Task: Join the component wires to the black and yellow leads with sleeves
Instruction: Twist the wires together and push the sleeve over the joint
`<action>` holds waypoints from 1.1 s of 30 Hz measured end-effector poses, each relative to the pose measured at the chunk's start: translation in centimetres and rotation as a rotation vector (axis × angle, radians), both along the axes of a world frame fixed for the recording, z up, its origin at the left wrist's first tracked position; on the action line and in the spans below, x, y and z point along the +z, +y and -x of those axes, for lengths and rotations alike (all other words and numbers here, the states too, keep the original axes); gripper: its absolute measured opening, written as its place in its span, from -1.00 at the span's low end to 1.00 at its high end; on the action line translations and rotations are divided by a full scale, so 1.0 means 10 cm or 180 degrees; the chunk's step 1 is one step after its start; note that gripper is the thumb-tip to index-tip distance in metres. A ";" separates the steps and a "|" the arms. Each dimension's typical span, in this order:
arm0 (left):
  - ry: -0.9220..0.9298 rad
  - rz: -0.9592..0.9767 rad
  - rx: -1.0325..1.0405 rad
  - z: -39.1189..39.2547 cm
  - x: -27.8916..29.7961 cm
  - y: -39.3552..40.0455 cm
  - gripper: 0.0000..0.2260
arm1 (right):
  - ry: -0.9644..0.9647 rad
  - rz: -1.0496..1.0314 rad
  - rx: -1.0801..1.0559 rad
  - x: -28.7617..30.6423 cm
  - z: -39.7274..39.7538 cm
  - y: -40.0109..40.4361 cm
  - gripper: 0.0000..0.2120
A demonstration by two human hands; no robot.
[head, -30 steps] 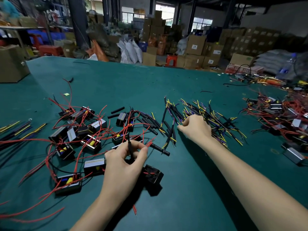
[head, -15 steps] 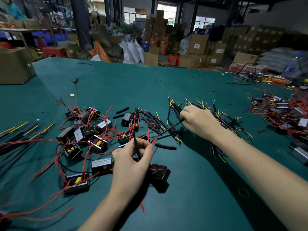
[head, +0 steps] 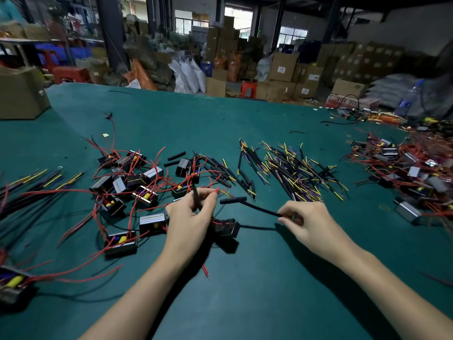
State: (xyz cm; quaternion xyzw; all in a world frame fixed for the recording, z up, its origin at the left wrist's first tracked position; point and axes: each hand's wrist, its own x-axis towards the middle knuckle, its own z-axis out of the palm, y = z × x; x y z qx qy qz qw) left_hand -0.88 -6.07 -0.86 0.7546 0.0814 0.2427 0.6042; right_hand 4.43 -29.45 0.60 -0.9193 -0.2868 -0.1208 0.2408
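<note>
Green matting (head: 245,114) covers a wide workbench, with stacked cartons (head: 284,67) behind it. A black lead (head: 255,207) is now held clear of the pile of black and yellow leads (head: 294,173), where half a second ago the right hand (head: 306,224) was reaching into that pile; it is pinched at its near end between thumb and forefinger, its far end pointed toward the left hand (head: 191,217). A red component wire (head: 215,191) and a black sleeve (head: 196,195) are gripped by the left hand, with the black component (head: 226,227) just beside it on the mat. Picking appears finished; the lead is apart from the wire end, so joining is judged the next step.
</note>
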 end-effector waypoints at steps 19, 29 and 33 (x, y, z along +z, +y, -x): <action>-0.0012 0.0172 -0.0283 -0.02 -0.02 0.00 -0.87 | 0.0276 0.0032 -0.0186 -0.07 0.18 0.12 -0.95; -0.0347 -0.0057 -0.0370 0.00 -0.01 -0.08 -0.95 | 0.0444 -0.1248 -0.0061 0.05 0.36 0.69 -0.95; -0.0445 -0.0033 -0.0385 0.02 0.02 -0.09 -0.88 | 0.0833 -0.1662 -0.0086 0.09 0.34 0.87 -0.93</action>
